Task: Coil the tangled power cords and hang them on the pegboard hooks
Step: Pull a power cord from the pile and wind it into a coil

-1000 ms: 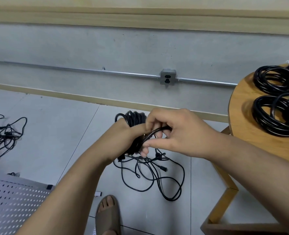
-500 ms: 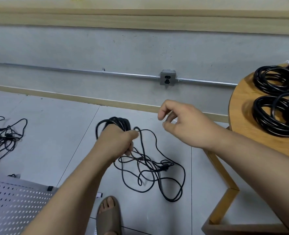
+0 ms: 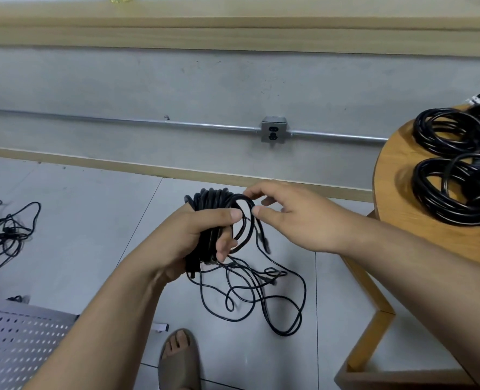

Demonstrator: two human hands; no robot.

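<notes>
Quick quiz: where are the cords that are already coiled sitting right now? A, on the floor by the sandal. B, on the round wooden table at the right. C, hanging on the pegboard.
B: two neat black coiled cords lie on the round wooden table at right; the pegboard holds none.

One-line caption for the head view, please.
Left hand holds a cord coil while right hand lays on another loop; loose cord trails on the floor.
</notes>
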